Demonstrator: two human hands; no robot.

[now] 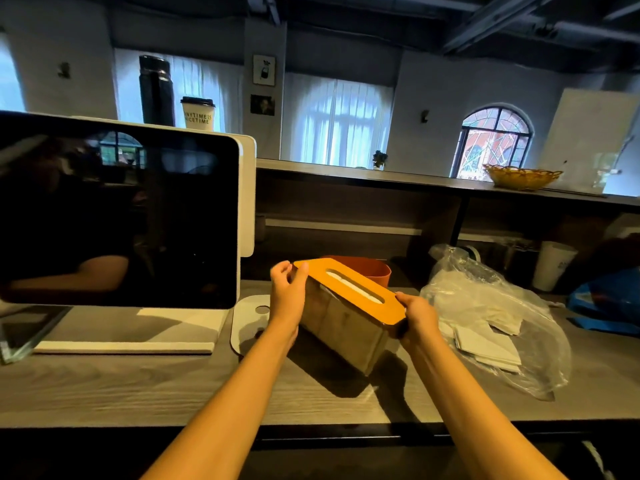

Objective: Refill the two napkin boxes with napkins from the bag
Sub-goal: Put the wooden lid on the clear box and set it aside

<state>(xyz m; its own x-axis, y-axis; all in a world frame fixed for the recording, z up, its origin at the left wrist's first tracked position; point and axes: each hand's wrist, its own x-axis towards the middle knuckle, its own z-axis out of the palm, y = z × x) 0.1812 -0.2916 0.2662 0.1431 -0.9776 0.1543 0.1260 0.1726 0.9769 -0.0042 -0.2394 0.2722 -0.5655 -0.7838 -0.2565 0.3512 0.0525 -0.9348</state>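
A grey napkin box stands on the wooden counter, topped by a wooden lid with a long slot where white napkin shows. My left hand grips the lid's far left end. My right hand pinches its near right corner. The lid sits tilted on the box. Behind it stands a second, red-brown napkin box without a lid. A clear plastic bag with folded white napkins lies to the right.
A large dark screen on a white stand fills the left. A white lid-shaped plate lies by the stand. A paper cup and a blue bag sit far right. A raised shelf carries a woven basket.
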